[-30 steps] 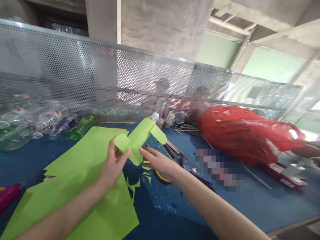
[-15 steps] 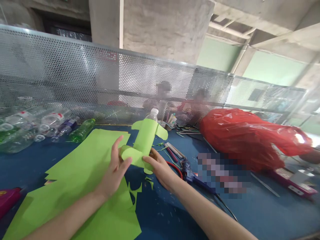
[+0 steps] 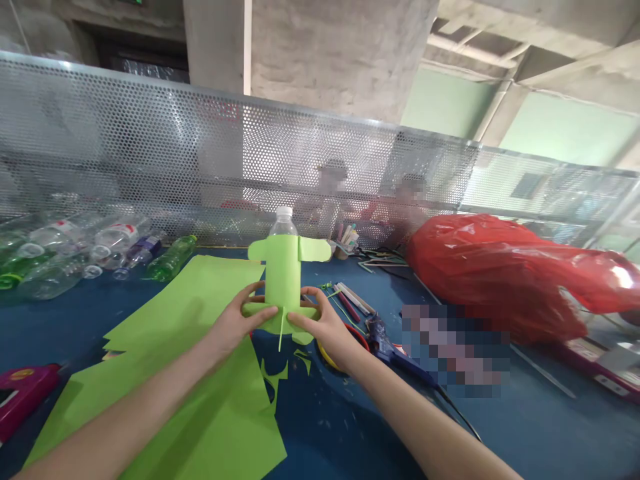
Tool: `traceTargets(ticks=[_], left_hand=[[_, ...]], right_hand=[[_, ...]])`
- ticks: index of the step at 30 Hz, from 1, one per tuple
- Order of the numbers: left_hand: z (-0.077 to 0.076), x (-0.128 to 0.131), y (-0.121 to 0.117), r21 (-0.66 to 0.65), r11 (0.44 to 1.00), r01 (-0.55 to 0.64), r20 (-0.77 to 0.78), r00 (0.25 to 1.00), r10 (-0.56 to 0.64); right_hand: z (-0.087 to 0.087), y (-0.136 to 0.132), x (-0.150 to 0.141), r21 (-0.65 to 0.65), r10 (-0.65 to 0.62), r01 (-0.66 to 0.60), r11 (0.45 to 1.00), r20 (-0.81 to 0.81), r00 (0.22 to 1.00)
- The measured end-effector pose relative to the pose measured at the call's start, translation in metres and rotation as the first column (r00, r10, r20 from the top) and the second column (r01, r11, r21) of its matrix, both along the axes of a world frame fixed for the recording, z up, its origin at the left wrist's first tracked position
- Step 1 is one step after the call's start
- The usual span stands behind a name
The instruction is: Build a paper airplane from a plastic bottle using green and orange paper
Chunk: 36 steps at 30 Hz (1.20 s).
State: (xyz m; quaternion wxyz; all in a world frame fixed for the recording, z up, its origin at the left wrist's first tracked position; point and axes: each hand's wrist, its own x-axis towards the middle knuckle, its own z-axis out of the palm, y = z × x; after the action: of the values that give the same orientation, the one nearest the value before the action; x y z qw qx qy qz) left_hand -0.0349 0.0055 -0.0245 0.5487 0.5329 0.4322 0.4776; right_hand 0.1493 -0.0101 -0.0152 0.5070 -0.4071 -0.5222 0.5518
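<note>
Paper-wrapped plastic bottle held upright

The left hand and right hand grip its lower end from either side, fingers partly closed on the green paper flaps. It is over the blue worktop, beside the green paper sheets.

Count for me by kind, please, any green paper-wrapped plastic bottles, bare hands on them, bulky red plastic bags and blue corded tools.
Green paper-wrapped plastic bottle: 1
Bare left hand and bare right hand: 2
Red plastic bag: 1
Blue corded tool: 1
Total: 5
</note>
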Motion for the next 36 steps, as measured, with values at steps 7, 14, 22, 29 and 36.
traceTargets(ticks=[7,14,22,29,36], left_hand=[[-0.005,0.001,0.004,-0.087,0.996,0.013,0.107,0.994,-0.004],[-0.011,0.005,0.006,-0.119,0.990,-0.079,0.126,0.988,0.094],[0.003,-0.002,0.007,-0.204,0.977,0.057,0.338,0.941,0.016],[0.012,-0.011,0.010,-0.220,0.975,0.033,0.397,0.916,0.059],[0.022,-0.010,0.004,-0.253,0.967,0.031,0.417,0.905,0.080]], right_hand=[[-0.002,0.005,0.002,-0.084,0.005,-0.017,0.996,-0.144,0.989],[-0.008,-0.002,-0.008,-0.173,0.083,-0.132,0.976,-0.265,0.961],[-0.006,0.002,-0.004,-0.314,0.082,-0.211,0.926,-0.379,0.922],[-0.002,-0.004,-0.004,-0.366,0.185,-0.354,0.861,-0.424,0.887],[0.002,-0.006,-0.007,-0.397,0.204,-0.382,0.834,-0.421,0.884]])
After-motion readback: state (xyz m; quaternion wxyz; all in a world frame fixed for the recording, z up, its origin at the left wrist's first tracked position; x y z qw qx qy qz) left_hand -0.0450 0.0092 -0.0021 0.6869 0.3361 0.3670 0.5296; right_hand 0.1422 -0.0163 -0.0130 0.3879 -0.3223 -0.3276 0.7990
